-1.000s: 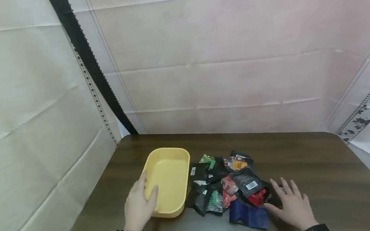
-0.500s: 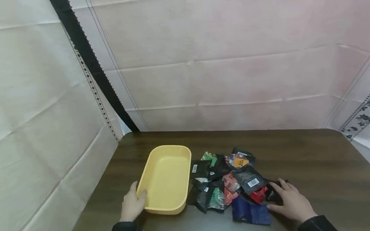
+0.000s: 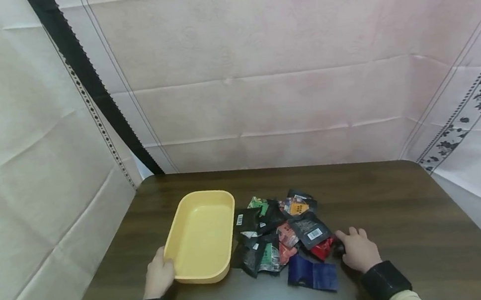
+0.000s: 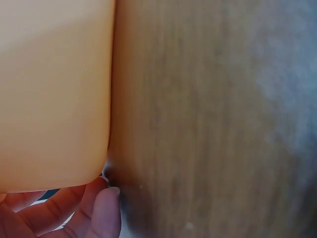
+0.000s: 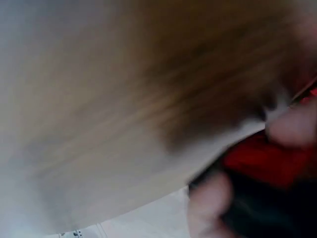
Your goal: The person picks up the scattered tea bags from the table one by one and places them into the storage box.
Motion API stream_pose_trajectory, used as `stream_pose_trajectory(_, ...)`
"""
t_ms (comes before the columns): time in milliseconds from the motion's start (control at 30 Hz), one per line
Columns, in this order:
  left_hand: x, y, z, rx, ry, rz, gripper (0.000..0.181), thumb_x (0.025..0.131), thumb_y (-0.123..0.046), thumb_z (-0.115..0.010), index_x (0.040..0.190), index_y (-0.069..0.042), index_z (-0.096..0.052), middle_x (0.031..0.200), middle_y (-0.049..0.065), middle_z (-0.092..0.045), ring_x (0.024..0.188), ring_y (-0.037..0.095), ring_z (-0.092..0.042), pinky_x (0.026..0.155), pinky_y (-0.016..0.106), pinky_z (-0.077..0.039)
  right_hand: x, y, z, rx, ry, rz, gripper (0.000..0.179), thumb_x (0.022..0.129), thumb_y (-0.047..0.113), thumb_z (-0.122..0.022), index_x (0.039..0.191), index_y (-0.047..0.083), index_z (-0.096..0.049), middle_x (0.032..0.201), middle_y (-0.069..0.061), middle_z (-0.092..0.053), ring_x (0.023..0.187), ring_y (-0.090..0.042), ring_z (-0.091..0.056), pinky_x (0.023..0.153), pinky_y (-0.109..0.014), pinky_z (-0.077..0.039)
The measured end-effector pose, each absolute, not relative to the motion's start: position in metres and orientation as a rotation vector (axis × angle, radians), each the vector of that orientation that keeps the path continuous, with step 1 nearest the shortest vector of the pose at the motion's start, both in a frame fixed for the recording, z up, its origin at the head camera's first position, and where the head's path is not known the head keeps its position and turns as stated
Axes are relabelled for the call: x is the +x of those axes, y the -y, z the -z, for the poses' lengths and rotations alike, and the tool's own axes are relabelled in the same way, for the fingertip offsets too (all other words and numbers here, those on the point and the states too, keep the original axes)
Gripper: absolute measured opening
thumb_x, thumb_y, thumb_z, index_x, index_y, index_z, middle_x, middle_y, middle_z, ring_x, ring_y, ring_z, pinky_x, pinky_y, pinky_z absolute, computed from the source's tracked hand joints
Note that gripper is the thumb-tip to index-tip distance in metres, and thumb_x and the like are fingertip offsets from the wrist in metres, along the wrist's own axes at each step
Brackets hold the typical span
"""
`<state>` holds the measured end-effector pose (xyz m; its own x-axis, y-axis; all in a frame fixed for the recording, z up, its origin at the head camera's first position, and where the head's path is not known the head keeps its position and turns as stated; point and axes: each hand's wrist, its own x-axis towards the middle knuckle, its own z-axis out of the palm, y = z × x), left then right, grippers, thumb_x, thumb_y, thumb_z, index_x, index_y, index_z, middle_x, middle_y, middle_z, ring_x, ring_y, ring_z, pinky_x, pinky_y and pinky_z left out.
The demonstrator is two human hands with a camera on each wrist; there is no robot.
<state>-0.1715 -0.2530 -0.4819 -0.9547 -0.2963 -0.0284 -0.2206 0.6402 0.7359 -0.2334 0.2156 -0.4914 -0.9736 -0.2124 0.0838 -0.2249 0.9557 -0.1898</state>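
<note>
A yellow plastic tray (image 3: 203, 232) stands on the left, with my left hand (image 3: 159, 275) at its near left corner. In the left wrist view, the fingers (image 4: 54, 210) lie loosely bent along the outside of the tray, below its rim, with no part of it visibly between them. Right of the tray lies a heap of small foil packets (image 3: 273, 236), mostly black, some green, pink or red. At the heap's right edge my right hand (image 3: 358, 250) grips a black-and-red packet (image 5: 270, 163). That view is blurred, and much of the packet is hidden.
A dark blue packet (image 3: 312, 274) lies at the heap's near side. Everything rests on a brown wood-grain table (image 3: 377, 198). White cloth (image 3: 257, 68) hangs behind the table and along both sides.
My right hand's fingers have gone from spread to curled at the heap's right edge. My left hand has drawn back from over the tray to its near left corner. The view has shifted slightly.
</note>
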Motion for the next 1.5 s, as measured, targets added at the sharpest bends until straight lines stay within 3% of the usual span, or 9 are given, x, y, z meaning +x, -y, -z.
stream_pose_trajectory(133, -0.167, 0.256, 0.481, 0.465, 2.756, 1.236, 0.046, 0.09, -0.006, -0.028, 0.133, 0.01, -0.03, 0.126, 0.036, -0.041, 0.108, 0.045, -0.048, 0.09, 0.059, -0.037, -0.233, -0.216, 0.487, 0.308, 2.951, -0.343, 0.036, 0.064, 0.003, -0.069, 0.1, 0.004, -0.065, 0.085, -0.017, -0.058, 0.08, -0.038, -0.055, 0.057, -0.051, -0.049)
stream_pose_trajectory(433, -0.163, 0.26, 0.477, 0.481, 2.753, 1.23, 0.044, 0.09, -0.006, -0.029, 0.131, 0.01, -0.032, 0.123, 0.036, -0.043, 0.102, 0.043, -0.05, 0.087, 0.058, -0.039, -0.231, -0.191, 0.445, 0.268, 2.907, -0.456, 0.033, 0.066, 0.002, -0.068, 0.099, 0.001, -0.065, 0.079, -0.012, -0.057, 0.075, -0.033, -0.057, 0.058, -0.046, -0.049)
stream_pose_trajectory(567, -0.163, 0.261, 0.478, 0.5, 2.734, 1.292, 0.041, 0.091, -0.006, -0.029, 0.13, 0.008, -0.033, 0.103, 0.031, -0.053, 0.077, 0.033, -0.055, 0.064, 0.044, -0.047, -0.233, -0.164, 0.429, 0.305, 2.87, -0.461, 0.025, 0.064, 0.003, -0.068, 0.089, 0.006, -0.064, 0.076, -0.008, -0.055, 0.073, -0.028, -0.054, 0.058, -0.043, -0.048)
stream_pose_trajectory(667, -0.163, 0.261, 0.48, 0.518, 2.711, 1.369, 0.04, 0.092, -0.007, -0.027, 0.129, 0.006, -0.032, 0.087, 0.021, -0.052, 0.059, 0.024, -0.051, 0.05, 0.033, -0.043, -0.234, -0.142, 0.421, 0.346, 2.852, -0.465, 0.021, 0.064, 0.003, -0.07, 0.083, 0.008, -0.063, 0.076, -0.007, -0.055, 0.073, -0.026, -0.052, 0.059, -0.043, -0.048)
stream_pose_trajectory(733, -0.164, 0.259, 0.481, 0.526, 2.698, 1.392, 0.039, 0.091, -0.007, -0.027, 0.128, 0.005, -0.032, 0.082, 0.019, -0.051, 0.056, 0.022, -0.049, 0.047, 0.032, -0.042, -0.235, -0.127, 0.417, 0.379, 2.836, -0.467, 0.02, 0.064, 0.003, -0.07, 0.083, 0.008, -0.064, 0.078, -0.008, -0.056, 0.073, -0.026, -0.053, 0.06, -0.043, -0.049)
stream_pose_trajectory(867, -0.164, 0.256, 0.482, 0.534, 2.692, 1.388, 0.039, 0.091, -0.007, -0.027, 0.128, 0.005, -0.032, 0.084, 0.02, -0.051, 0.057, 0.022, -0.049, 0.048, 0.032, -0.042, -0.236, -0.101, 0.412, 0.471, 2.777, -0.46, 0.02, 0.063, 0.004, -0.072, 0.081, 0.009, -0.064, 0.085, -0.009, -0.061, 0.081, -0.03, -0.057, 0.062, -0.044, -0.05)
stream_pose_trajectory(967, -0.164, 0.255, 0.482, 0.532, 2.694, 1.388, 0.042, 0.091, -0.007, -0.028, 0.131, 0.006, -0.031, 0.089, 0.023, -0.051, 0.057, 0.023, -0.049, 0.048, 0.032, -0.042, -0.235, -0.083, 0.409, 0.537, 2.753, -0.461, 0.022, 0.061, 0.006, -0.073, 0.08, 0.01, -0.063, 0.086, -0.008, -0.061, 0.079, -0.028, -0.058, 0.056, -0.041, -0.048)
stream_pose_trajectory(1067, -0.165, 0.253, 0.482, 0.527, 2.697, 1.404, 0.043, 0.092, -0.008, -0.028, 0.132, 0.006, -0.029, 0.093, 0.025, -0.051, 0.058, 0.023, -0.049, 0.048, 0.032, -0.042, -0.234, -0.065, 0.406, 0.592, 2.764, -0.485, 0.024, 0.06, 0.004, -0.071, 0.08, 0.012, -0.061, 0.08, -0.005, -0.057, 0.073, -0.025, -0.056, 0.051, -0.036, -0.045)
stream_pose_trajectory(1500, -0.167, 0.249, 0.481, 0.559, 2.689, 1.43, 0.037, 0.092, -0.006, -0.029, 0.127, 0.003, -0.034, 0.093, 0.022, -0.051, 0.062, 0.024, -0.05, 0.048, 0.032, -0.042, -0.217, 0.04, 0.403, 0.835, 2.749, -0.377, 0.022, 0.061, 0.012, -0.074, 0.076, 0.016, -0.058, 0.072, 0.001, -0.049, 0.071, -0.018, -0.05, 0.048, -0.03, -0.041)
